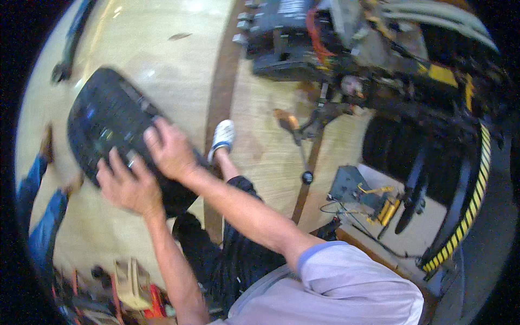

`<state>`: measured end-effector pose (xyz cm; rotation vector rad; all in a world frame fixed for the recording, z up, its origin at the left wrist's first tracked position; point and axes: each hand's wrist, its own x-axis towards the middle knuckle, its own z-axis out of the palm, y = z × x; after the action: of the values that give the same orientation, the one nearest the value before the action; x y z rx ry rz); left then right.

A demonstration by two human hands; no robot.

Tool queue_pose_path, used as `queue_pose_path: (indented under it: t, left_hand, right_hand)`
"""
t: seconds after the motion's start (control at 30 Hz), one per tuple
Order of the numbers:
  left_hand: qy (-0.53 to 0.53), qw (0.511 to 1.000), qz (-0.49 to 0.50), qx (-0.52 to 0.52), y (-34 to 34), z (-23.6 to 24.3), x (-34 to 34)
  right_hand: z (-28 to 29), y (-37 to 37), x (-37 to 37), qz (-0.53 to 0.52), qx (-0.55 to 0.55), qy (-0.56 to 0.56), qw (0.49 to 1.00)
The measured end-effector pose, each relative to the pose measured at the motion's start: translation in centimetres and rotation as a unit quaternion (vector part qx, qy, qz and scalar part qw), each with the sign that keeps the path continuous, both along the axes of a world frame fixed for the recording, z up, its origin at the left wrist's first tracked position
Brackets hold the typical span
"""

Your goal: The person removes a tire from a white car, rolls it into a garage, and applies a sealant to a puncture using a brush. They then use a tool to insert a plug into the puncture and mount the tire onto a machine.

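A rounded black plastic-looking part (95, 116), with a slightly blurred surface, fills the left middle of the view, above my legs. My left hand (130, 184) lies on its lower face, fingers spread and apart. My right hand (170, 151) is higher and to the right, its fingers bent onto the same part near a raised strip along its upper side. My foot in a white shoe (222, 135) shows just past the part's right side.
A co-worker's legs in blue trousers (46, 227) are at left. Black machinery (281, 49) with hoses fills the right, with a knobbed lever (307, 177), a yellow-black striped bar (460, 216) and a yellow tool (390, 211). Red and beige items (135, 281) sit at lower left.
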<state>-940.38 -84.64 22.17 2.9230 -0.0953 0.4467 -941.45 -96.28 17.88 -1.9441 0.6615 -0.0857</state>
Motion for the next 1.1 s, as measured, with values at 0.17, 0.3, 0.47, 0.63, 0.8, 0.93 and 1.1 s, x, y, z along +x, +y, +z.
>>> queue_pose_path:
  t: [0.17,0.3,0.47,0.63,0.8,0.93,1.1]
  left_hand:
    - [0.003,0.999,-0.039,0.018,-3.3,-1.8,-0.7]
    - [-0.012,0.998,-0.064,0.024,-1.1,-1.4,1.3]
    - [0.005,0.997,-0.074,0.035,1.4,-0.5,2.8]
    - [0.074,0.993,-0.081,-0.032,0.3,-3.5,1.6]
    - [0.045,0.979,-0.184,0.077,5.1,-2.6,3.7]
    - [0.012,0.932,-0.286,0.223,6.1,-1.5,4.7]
    - [-0.008,0.907,-0.332,0.259,5.6,-1.8,4.9]
  right_hand:
    - [1.4,-10.4,-3.3,0.095,0.078,0.047,0.991]
    - [1.9,-21.4,-7.4,0.061,0.014,0.132,0.989]
    - [2.1,-40.0,-16.2,-0.198,-0.076,0.252,0.944]
    - [0.0,-63.1,-37.5,-0.386,-0.2,0.134,0.89]
    - [-1.0,-69.2,-38.2,-0.248,-0.411,0.212,0.851]
    - [-1.8,-75.1,-36.4,-0.145,-0.373,0.247,0.882]
    - [-3.9,-79.7,-35.8,-0.277,-0.255,0.063,0.924]
